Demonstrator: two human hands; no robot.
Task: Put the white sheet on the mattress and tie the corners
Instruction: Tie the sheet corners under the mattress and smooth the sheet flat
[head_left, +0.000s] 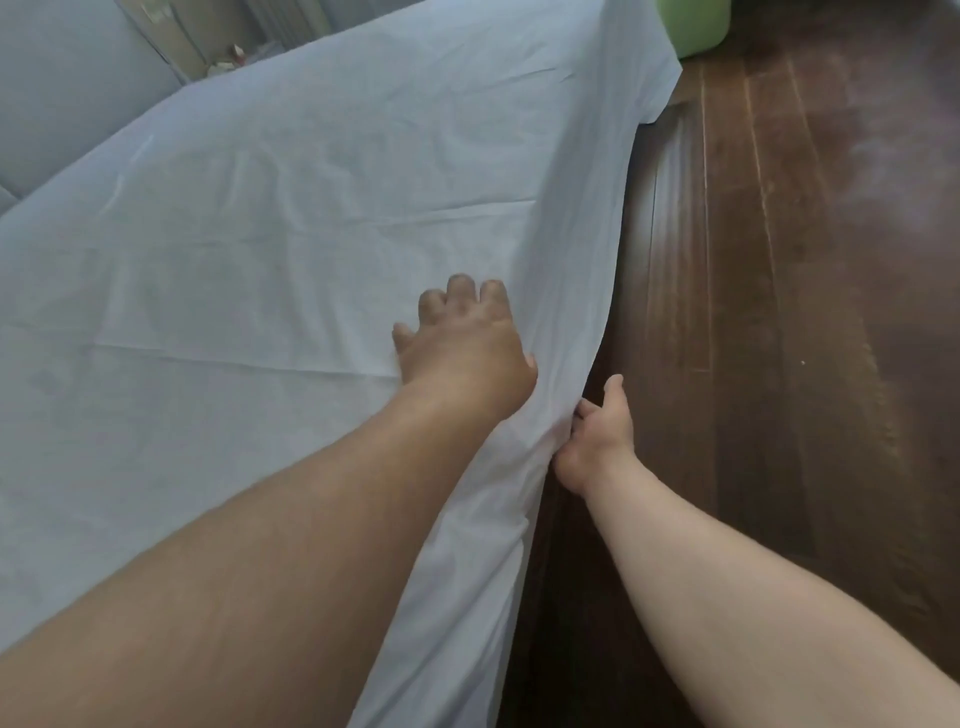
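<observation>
Left hand (462, 338) pressing flat on white sheet (270, 223), right hand (597, 436) gripping its hanging edge, fingertips hidden in folds

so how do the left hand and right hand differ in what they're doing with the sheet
The left hand lies on top of the white sheet, pressing it onto the mattress, while the right hand is lower, at the bed's side above the wooden floor. The left hand's fingers lie over the cloth; the right hand's fingers pinch the hanging edge. Both touch the sheet near the same edge.
</observation>
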